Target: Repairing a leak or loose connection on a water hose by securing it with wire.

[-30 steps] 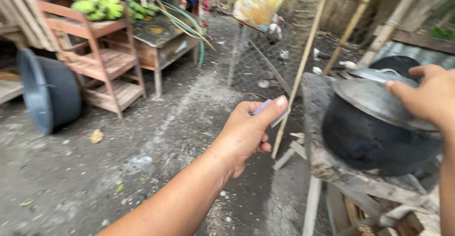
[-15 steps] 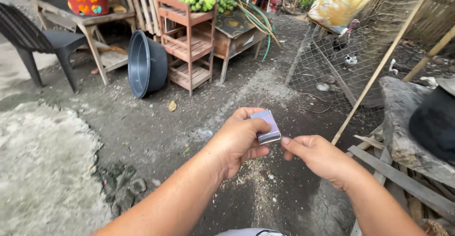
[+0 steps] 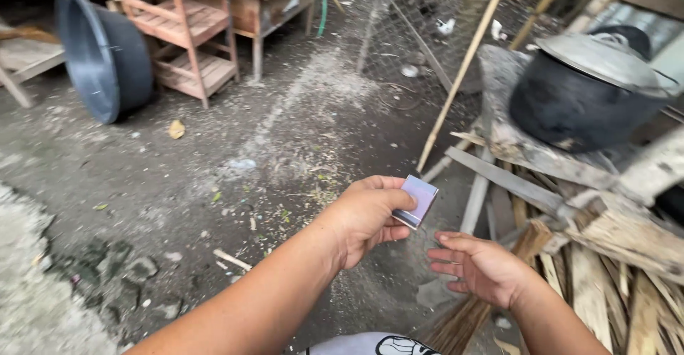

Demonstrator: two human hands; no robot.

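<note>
In the head view, a small flat matchbox (image 3: 416,201) is pinched in the left hand (image 3: 367,216), thumb on the near edge and fingers wrapped behind it, so the hand is closed on it. The box is held above the dirt ground (image 3: 285,134), tilted, with its long axis running from lower left to upper right and one broad pale face turned upward. The right hand (image 3: 479,268) is held lower and to the right of the box, just beside it but not touching; its fingers are spread and loosely curled, and nothing is seen in it. The left hand is thus the only one on the box, and the right lies below its lower end.

Further right and beyond the hands, a blackened pot (image 3: 577,105) under a grey lid (image 3: 605,59) is seated on a rough stone stand, with split firewood (image 3: 613,269) piled below it. A dark plastic tub (image 3: 100,52) is leaned against a wooden rack (image 3: 189,27) at upper left.

The far face of the box is hidden by the fingers, and whether its drawer is open cannot be told. The right palm is turned away.
</note>
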